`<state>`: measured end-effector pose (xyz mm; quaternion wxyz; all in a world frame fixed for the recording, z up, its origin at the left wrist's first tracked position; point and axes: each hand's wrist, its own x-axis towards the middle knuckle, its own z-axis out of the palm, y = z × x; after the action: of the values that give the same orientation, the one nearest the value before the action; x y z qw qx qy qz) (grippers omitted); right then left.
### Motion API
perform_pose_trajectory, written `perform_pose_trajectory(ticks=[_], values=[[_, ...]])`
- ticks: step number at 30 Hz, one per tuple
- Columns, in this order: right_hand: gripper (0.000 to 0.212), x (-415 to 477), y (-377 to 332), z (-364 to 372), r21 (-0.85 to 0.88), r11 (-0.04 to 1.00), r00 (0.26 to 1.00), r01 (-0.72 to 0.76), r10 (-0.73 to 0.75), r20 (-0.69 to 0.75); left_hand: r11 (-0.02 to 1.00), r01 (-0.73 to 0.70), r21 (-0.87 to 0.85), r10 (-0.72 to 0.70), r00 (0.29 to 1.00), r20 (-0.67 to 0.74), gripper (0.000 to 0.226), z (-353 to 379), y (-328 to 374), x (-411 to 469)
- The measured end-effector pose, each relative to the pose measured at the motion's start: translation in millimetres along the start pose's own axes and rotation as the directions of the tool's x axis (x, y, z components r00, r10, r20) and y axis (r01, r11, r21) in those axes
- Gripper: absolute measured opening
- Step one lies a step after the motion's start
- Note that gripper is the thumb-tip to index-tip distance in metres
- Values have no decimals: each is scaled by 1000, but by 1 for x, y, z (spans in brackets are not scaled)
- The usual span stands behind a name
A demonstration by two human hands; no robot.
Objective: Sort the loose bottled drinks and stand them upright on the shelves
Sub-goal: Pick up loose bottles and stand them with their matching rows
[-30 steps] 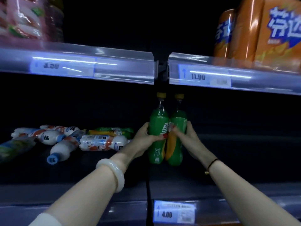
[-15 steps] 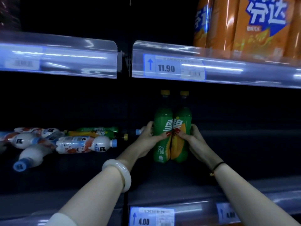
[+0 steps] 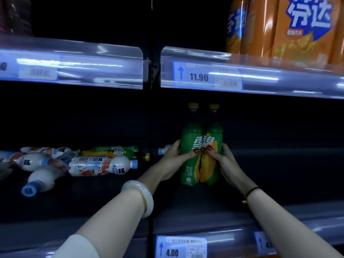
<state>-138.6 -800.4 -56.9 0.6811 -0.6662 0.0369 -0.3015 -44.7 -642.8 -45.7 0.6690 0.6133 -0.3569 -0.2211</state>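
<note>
Step in hand: seating two green bottles [image 3: 202, 146] upright, side by side and touching, on the right shelf [image 3: 279, 174], near its left edge and set back from the front edge. Left hand [image 3: 175, 155] grip: fingers and thumb curled round the left bottle at label height. Right hand [image 3: 223, 161] grip: likewise closed round the right bottle. The bases appear to be down, though it is too dark to confirm contact. Sorting looks partly done: on the left shelf [image 3: 83, 198], white bottles [image 3: 100, 165] and at least one lying green bottle [image 3: 113, 152] rest on their sides in a loose heap toward its right edge. Next move, as judged: release both grips without tipping the pair, then reach left for the lying green bottle and stand it beside its match.
</note>
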Motion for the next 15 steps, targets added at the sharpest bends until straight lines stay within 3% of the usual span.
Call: perform_pose_trajectory(ticks=[2,4,6,9,15], values=[[46,1,1,-1,-13,1000,1000,4,-4,-11,999,40,6,-39,996,-82,71,-12,0,4],[45,2,2,-1,-25,1000,1000,7,-7,-19,996,40,78,-14,951,-308,50,-34,-1,12],[47,2,2,0,-15,1000,1000,12,-12,-16,922,90,376,80,908,-412,33,-59,-5,21],[54,3,3,2,31,999,1000,18,-17,-21,732,157,663,115,931,-347,43,-75,-7,31],[53,4,6,1,46,998,999,40,-40,-11,552,194,811,58,961,-270,43,-76,-10,50]])
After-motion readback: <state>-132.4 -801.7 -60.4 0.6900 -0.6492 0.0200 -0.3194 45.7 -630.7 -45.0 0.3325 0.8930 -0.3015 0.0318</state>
